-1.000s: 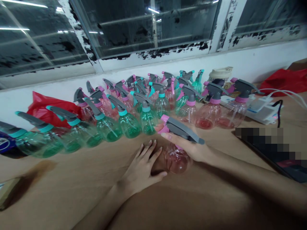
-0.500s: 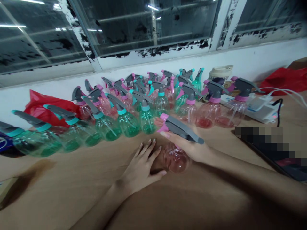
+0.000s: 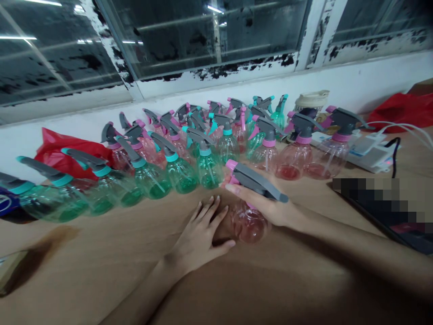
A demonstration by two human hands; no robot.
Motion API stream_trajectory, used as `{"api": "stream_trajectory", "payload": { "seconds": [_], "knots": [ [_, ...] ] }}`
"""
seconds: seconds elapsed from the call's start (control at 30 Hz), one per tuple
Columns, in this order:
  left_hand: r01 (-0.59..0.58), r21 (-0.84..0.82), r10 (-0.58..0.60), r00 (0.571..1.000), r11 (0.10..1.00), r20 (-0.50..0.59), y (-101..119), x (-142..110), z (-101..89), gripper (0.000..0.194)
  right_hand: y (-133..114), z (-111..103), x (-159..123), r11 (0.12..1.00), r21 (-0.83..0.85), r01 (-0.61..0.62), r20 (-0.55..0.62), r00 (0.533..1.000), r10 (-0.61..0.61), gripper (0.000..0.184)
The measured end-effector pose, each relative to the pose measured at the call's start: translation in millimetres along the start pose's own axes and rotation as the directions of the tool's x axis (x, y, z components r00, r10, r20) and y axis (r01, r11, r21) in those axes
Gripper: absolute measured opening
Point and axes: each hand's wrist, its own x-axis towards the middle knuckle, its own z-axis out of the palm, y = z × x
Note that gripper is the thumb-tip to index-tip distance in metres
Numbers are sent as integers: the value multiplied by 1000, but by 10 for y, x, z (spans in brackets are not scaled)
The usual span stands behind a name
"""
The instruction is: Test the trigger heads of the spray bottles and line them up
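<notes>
My right hand (image 3: 267, 203) is closed round the neck of a pink spray bottle (image 3: 250, 225), whose grey-and-pink trigger head tops a clear pinkish body. The bottle is at the middle of the table (image 3: 128, 266). Just left of it, my left hand (image 3: 203, 234) lies flat on the wood with its fingers spread, holding nothing. Behind both hands stands a row of green spray bottles (image 3: 184, 176) with teal collars. Farther right are pink spray bottles (image 3: 293, 162) with pink collars.
More spray bottles crowd toward the wall under the windows. A red plastic bag (image 3: 72, 153) lies at the left, another red bag (image 3: 402, 113) at the far right. A white power strip (image 3: 365, 155) with cables and a dark-edged, pixelated device (image 3: 382, 216) sit on the right.
</notes>
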Motion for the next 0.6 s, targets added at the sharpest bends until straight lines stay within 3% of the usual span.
{"api": "stream_trajectory", "payload": {
  "seconds": [0.27, 0.6],
  "knots": [
    [12, -1, -12, 1000, 1000, 0, 12, 7, -8, 76, -12, 5, -48, 997, 11, -76, -6, 997, 76, 9],
    [4, -4, -4, 1000, 1000, -14, 4, 3, -12, 75, -37, -18, -31, 1000, 10, -23, 14, 1000, 23, 10]
  ]
}}
